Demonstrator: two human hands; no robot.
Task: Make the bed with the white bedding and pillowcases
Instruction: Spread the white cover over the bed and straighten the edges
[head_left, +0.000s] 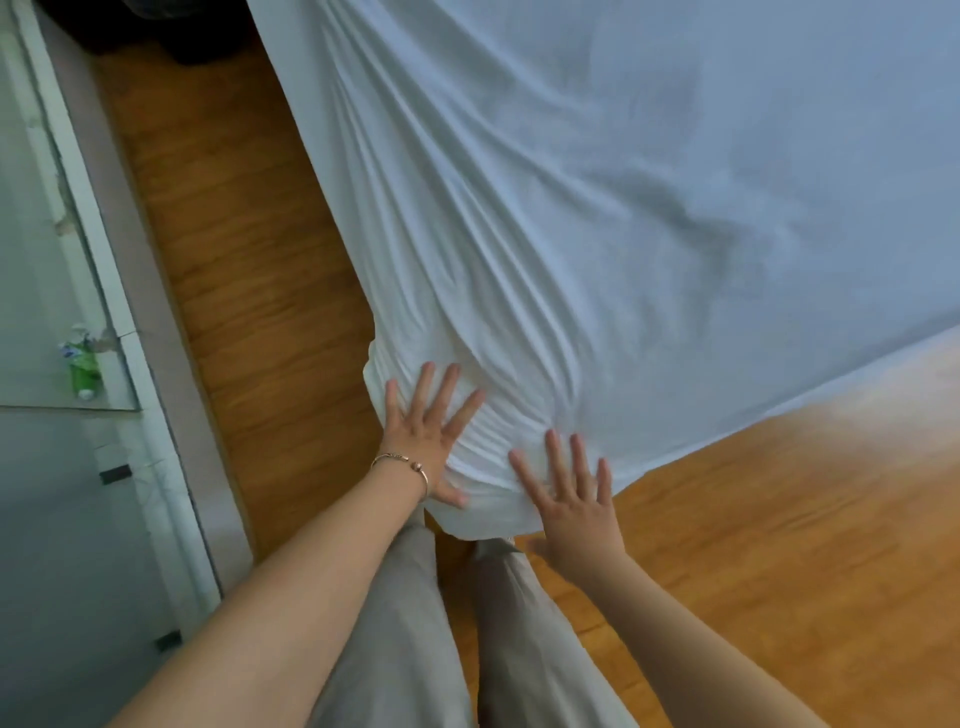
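Note:
A white sheet (597, 208) covers the bed, which fills the upper right of the view. Its near corner is bunched into folds and wraps down over the mattress corner just in front of my legs. My left hand (431, 421), with a bracelet on the wrist, lies flat with fingers spread on the left side of that corner. My right hand (571, 493) presses flat, fingers spread, on the corner's right side. Neither hand grips the fabric. No pillows or pillowcases are in view.
Wooden floor (234, 234) runs along the bed's left side and to the lower right. A glass door with a white frame (93, 234) stands at the left, a green bottle (83, 371) behind it. A dark object (156, 31) sits at top left.

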